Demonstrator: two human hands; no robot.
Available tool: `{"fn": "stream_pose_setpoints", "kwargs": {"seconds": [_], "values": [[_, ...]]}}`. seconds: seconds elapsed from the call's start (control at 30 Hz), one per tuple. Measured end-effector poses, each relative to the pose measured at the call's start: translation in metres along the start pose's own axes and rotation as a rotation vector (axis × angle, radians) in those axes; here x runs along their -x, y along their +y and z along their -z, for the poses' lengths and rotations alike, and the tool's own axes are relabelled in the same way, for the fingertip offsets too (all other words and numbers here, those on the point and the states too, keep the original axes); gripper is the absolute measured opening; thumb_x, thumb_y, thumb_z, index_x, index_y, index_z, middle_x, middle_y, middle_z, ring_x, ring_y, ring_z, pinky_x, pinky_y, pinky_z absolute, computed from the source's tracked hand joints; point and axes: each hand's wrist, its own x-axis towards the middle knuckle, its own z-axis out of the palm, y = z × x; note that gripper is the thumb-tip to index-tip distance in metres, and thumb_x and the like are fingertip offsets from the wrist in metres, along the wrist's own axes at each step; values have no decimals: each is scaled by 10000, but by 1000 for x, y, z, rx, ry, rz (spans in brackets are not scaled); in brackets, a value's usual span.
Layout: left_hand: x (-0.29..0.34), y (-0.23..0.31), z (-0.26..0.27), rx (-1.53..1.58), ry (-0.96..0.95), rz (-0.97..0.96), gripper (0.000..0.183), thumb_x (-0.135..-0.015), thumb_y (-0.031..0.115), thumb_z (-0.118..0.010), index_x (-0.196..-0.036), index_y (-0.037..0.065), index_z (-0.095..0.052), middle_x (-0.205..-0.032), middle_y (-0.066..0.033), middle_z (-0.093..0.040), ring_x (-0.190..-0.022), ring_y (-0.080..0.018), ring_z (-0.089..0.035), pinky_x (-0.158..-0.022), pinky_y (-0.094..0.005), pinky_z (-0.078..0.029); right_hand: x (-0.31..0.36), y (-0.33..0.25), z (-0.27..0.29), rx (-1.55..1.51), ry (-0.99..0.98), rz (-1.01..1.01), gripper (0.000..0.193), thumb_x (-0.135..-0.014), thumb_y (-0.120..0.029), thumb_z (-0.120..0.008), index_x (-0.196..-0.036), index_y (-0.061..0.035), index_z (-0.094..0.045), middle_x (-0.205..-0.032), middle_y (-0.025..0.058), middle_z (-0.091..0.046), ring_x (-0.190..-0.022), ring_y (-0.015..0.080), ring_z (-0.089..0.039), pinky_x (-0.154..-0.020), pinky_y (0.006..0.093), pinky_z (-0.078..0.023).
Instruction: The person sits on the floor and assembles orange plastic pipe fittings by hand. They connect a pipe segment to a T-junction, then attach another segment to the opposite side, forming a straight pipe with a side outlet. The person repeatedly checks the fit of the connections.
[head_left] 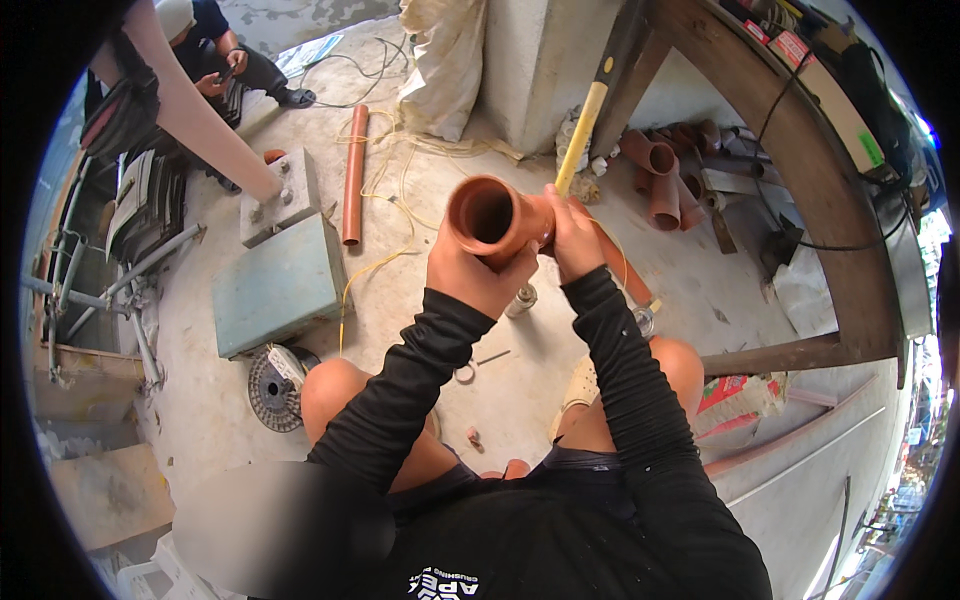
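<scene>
Pale floor (395,300); wooden table (868,300) along its right edge, blue box (275,290) toward its left. Mid-floor, forearms reach forward, left hand (468,272) and right hand (577,238) curled around a raised orange fitting (528,212).

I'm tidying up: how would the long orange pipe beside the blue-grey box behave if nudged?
The pipe would probably roll sideways, being round and lying flat. It looks stiff, its sides running straight; its smooth surface may feel slippery.
</scene>
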Motion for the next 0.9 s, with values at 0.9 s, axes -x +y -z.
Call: {"fn": "stream_pose_setpoints", "kwargs": {"seconds": [0.9], "values": [[-28,-7,51,449,-316,409,434,-898,321,-795,-1163,3,-665,-1038,-61,-704,-951,-137,-648,-850,-292,-515,47,-58,-7,1165,-209,561,537,-662,-203,-870,-1099,-49,-600,-1011,152,-671,-956,373,-676,-831,463,-554]]}}
